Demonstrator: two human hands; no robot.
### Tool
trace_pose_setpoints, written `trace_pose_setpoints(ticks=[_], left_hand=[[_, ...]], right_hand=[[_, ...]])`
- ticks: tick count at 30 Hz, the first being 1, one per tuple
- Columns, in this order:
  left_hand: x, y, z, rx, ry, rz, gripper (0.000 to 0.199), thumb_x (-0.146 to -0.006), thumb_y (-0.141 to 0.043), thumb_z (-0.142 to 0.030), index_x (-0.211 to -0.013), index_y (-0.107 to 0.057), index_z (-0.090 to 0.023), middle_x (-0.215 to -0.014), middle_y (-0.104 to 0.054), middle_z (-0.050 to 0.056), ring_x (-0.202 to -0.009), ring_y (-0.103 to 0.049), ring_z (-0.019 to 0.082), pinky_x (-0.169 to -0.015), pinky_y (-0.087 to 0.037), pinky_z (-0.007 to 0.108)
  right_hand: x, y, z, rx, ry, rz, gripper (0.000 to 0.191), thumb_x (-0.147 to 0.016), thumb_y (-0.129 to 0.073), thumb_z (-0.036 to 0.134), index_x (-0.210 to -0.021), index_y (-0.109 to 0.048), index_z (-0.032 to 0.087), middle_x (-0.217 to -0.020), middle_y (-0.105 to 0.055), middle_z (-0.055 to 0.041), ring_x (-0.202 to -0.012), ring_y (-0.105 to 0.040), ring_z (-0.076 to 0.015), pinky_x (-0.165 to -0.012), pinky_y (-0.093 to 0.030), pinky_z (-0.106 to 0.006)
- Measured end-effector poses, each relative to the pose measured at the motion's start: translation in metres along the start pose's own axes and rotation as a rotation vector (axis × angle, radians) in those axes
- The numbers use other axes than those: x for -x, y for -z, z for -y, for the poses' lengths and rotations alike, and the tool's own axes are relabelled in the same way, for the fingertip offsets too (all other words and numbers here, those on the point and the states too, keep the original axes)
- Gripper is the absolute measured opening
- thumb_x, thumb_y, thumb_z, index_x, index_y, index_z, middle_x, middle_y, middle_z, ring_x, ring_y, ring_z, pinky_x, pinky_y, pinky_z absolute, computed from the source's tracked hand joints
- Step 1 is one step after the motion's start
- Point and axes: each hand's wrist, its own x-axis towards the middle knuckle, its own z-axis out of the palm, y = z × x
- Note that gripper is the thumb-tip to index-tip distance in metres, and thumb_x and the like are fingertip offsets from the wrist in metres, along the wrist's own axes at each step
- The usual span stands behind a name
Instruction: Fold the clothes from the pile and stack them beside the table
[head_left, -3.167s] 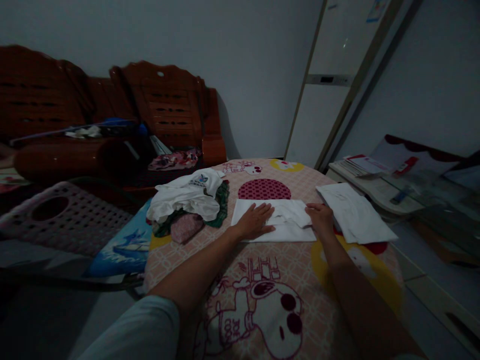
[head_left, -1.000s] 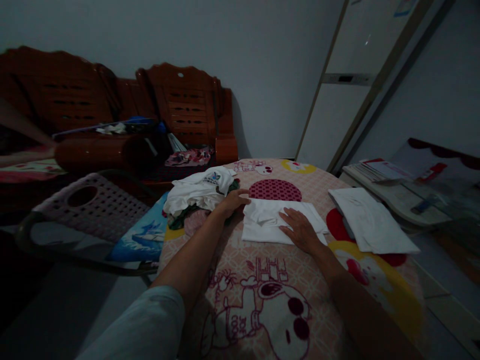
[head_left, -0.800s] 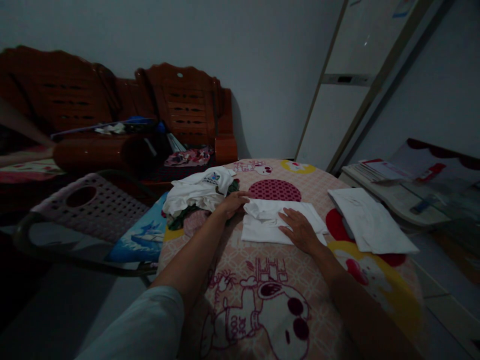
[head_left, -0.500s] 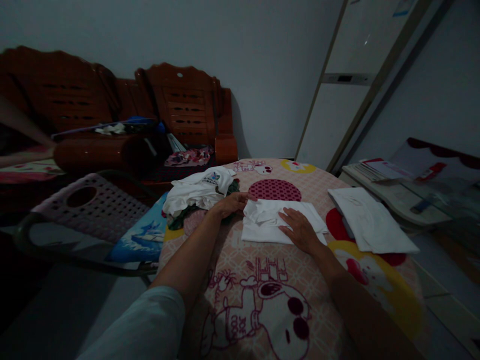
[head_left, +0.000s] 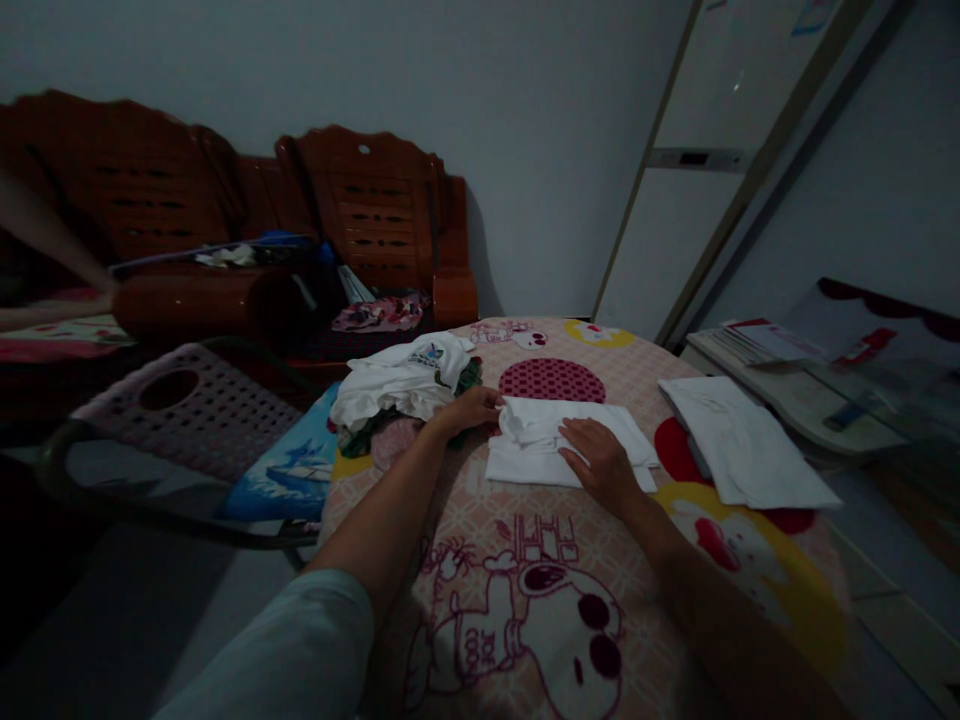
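A white garment (head_left: 534, 465), partly folded, lies flat on the round table in front of me. My left hand (head_left: 474, 408) pinches its far left corner, where the cloth is lifted and curls over. On the garment's right half rests my right hand (head_left: 598, 458), fingers stretched out over the cloth. To the left of my left hand is a loose heap of clothes, with a white printed shirt (head_left: 409, 375) on top and green and pink cloth beneath. A folded white garment (head_left: 742, 440) lies at the table's right side.
A patterned cloth (head_left: 480, 540) covers the table. Left stand a woven chair (head_left: 195, 410) with a blue cushion (head_left: 289, 460) and a wooden sofa (head_left: 367, 210). Another person's arm (head_left: 56, 235) shows at far left. A side cabinet with papers (head_left: 772, 340) stands right.
My left hand has drawn the garment's left edge up and slightly inward, so the corner now curls over. My right hand stays on the cloth, its fingers a little closer together.
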Motion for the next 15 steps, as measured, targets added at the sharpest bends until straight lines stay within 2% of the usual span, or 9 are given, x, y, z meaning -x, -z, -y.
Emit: trace_pose_setpoints(ticks=[3, 6, 9, 11, 12, 15], left_hand=[[0.000, -0.001, -0.001, 0.002, -0.008, 0.000, 0.023, -0.068, -0.078, -0.025, -0.071, -0.059, -0.012, -0.054, -0.062, -0.001, -0.046, -0.059, 0.009, -0.048, -0.047, 0.018], [0.001, -0.001, 0.001, 0.024, -0.026, -0.016, 0.026, -0.070, -0.078, -0.028, -0.073, -0.058, -0.012, -0.055, -0.063, 0.000, -0.046, -0.060, 0.010, -0.048, -0.047, 0.018], [0.002, -0.003, 0.002, 0.041, -0.021, -0.034, 0.030, -0.069, -0.080, -0.030, -0.074, -0.056, -0.012, -0.056, -0.063, 0.001, -0.047, -0.060, 0.011, -0.047, -0.048, 0.018], [0.001, -0.004, 0.002, 0.051, -0.025, -0.044, 0.031, -0.070, -0.080, -0.029, -0.079, -0.056, -0.013, -0.057, -0.063, 0.000, -0.047, -0.061, 0.011, -0.047, -0.048, 0.019], [0.001, -0.004, 0.001, 0.051, -0.046, -0.055, 0.031, -0.070, -0.080, -0.028, -0.084, -0.057, -0.013, -0.058, -0.064, 0.000, -0.047, -0.061, 0.011, -0.047, -0.048, 0.018], [0.000, -0.005, -0.003, 0.025, -0.173, -0.163, 0.033, -0.073, -0.076, -0.024, -0.098, -0.057, -0.013, -0.058, -0.063, -0.003, -0.046, -0.059, 0.010, -0.046, -0.046, 0.017]], right_hand=[[-0.016, -0.011, 0.018, -0.019, -0.087, 0.048, 0.041, -0.092, -0.056, 0.035, -0.125, -0.062, 0.012, -0.120, -0.067, -0.0184, -0.112, -0.060, -0.0300, -0.098, -0.049, -0.048], [-0.031, -0.032, 0.032, -0.014, -0.115, 0.097, 0.047, -0.087, -0.062, 0.036, -0.126, -0.060, 0.011, -0.123, -0.064, -0.0205, -0.116, -0.056, -0.0327, -0.101, -0.045, -0.051], [-0.041, -0.053, 0.036, -0.044, -0.112, 0.094, 0.031, -0.088, -0.057, 0.029, -0.115, -0.065, 0.014, -0.120, -0.065, -0.0183, -0.114, -0.056, -0.0304, -0.101, -0.043, -0.048], [-0.044, -0.060, 0.031, -0.111, -0.144, 0.048, 0.020, -0.090, -0.048, 0.023, -0.096, -0.067, 0.016, -0.104, -0.069, -0.0150, -0.100, -0.060, -0.0258, -0.093, -0.046, -0.042], [-0.044, -0.062, 0.028, -0.152, -0.183, 0.012, 0.022, -0.091, -0.045, 0.023, -0.084, -0.065, 0.017, -0.092, -0.069, -0.0124, -0.089, -0.061, -0.0233, -0.086, -0.047, -0.038], [-0.045, -0.059, 0.018, -0.287, -0.349, -0.106, 0.034, -0.090, -0.044, 0.032, -0.057, -0.045, 0.022, -0.059, -0.053, -0.0014, -0.061, -0.050, -0.0158, -0.062, -0.040, -0.029]])
